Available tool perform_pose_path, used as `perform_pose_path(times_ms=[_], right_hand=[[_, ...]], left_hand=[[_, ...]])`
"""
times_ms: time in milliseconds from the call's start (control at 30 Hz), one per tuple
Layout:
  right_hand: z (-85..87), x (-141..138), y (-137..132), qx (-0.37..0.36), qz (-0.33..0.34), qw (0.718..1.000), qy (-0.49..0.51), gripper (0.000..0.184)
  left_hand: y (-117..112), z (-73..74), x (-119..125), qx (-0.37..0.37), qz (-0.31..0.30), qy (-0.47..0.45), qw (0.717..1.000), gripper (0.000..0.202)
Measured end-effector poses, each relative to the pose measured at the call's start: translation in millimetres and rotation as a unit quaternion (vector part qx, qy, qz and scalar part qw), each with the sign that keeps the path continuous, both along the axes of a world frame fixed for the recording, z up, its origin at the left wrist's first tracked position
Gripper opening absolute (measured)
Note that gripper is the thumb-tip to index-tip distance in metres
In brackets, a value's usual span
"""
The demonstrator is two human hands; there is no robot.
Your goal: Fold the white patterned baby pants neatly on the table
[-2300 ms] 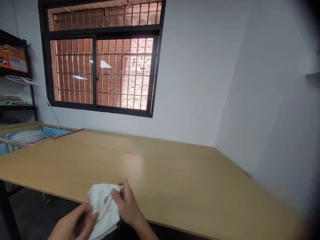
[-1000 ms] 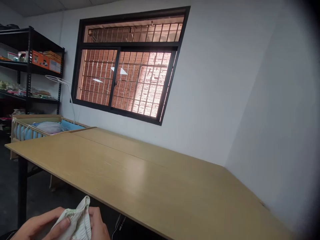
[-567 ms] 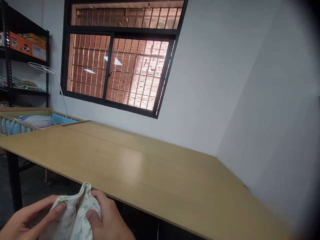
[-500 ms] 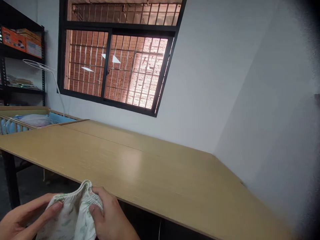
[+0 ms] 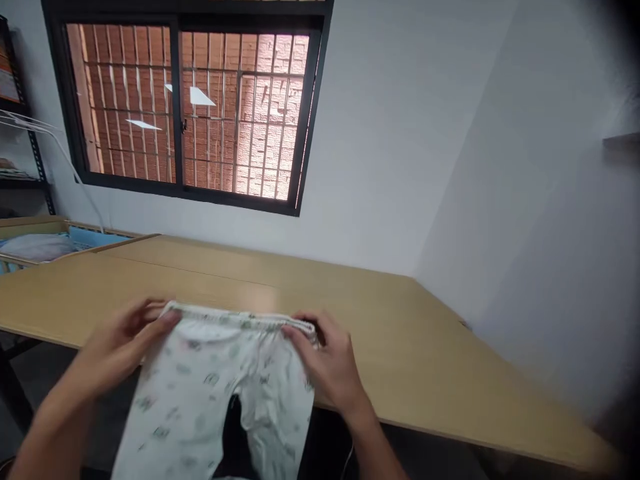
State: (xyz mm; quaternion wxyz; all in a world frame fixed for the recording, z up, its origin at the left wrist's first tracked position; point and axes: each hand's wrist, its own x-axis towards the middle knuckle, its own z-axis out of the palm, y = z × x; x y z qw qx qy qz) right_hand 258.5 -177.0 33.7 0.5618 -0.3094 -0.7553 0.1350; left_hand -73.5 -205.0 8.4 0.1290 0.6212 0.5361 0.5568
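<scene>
A pair of small white trousers (image 5: 200,373) with a green leafy print hangs between my hands at the table's near edge. My left hand (image 5: 127,340) pinches one end of the gathered elastic waistband, thumb in front. At the other end, my right hand (image 5: 327,357) grips the waistband between thumb and fingers. The band is stretched nearly straight, and both legs hang down with a dark gap between them. The lower ends of the legs run out of view.
The wooden table (image 5: 390,353) spreads ahead to the wall below a barred window (image 5: 180,107). At the left stand a wooden crib (image 5: 125,240) with bedding inside, a thin white curved stand (image 5: 75,170) and a black shelf rack (image 5: 37,153).
The trousers, bunched low before, are now raised and spread out by the waistband. My hands have moved up and apart, and the view has turned slightly right.
</scene>
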Motion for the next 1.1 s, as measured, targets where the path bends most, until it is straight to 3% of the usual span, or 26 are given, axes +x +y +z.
perform_pose_path(times_ms=[33, 100, 167, 233, 333, 400, 500, 600, 767, 933, 1100], right_hand=[[0.5, 6.2, 15.2, 0.019, -0.014, 1.000, -0.018, 0.010], [-5.0, 17.0, 55.1, 0.041, -0.043, 0.997, -0.055, 0.013], [-21.1, 26.4, 103.4, 0.032, -0.081, 0.992, -0.090, 0.020], [-47.3, 34.7, 152.0, -0.019, -0.136, 0.980, -0.146, 0.026], [-92.8, 44.7, 208.6, -0.079, -0.144, 0.967, -0.194, 0.031], [-116.1, 50.5, 232.0, -0.098, -0.136, 0.961, -0.221, 0.031], [-133.3, 60.9, 255.1, -0.097, -0.139, 0.950, -0.262, 0.028], [-138.5, 74.7, 278.9, -0.075, -0.147, 0.941, -0.297, 0.024], [-146.6, 96.2, 340.3, -0.052, -0.133, 0.930, -0.339, 0.020], [-150.8, 105.8, 406.5, -0.065, -0.103, 0.928, -0.352, 0.022], [-154.7, 107.6, 436.2, -0.091, -0.093, 0.933, -0.336, 0.027]], left_hand=[[18.3, 8.4, 9.8, 0.003, -0.046, 0.032, 0.998, 0.044], [60.2, 16.9, 27.4, 0.001, -0.073, 0.129, 0.989, 0.036], [109.3, 11.6, 41.6, -0.017, -0.075, 0.208, 0.975, 0.034], [162.0, -8.0, 53.6, -0.041, -0.087, 0.234, 0.968, 0.030], [232.4, -53.9, 70.6, -0.086, -0.088, 0.255, 0.959, 0.025], [265.5, -84.3, 81.7, -0.098, -0.079, 0.265, 0.956, 0.026], [297.6, -116.4, 95.1, -0.087, -0.073, 0.287, 0.951, 0.027], [324.8, -132.4, 101.8, -0.057, -0.079, 0.311, 0.945, 0.024], [381.8, -142.5, 102.3, -0.023, -0.076, 0.318, 0.945, 0.021], [436.6, -148.0, 103.8, -0.041, -0.080, 0.309, 0.947, 0.028], [471.7, -155.3, 107.5, -0.064, -0.075, 0.313, 0.945, 0.032]])
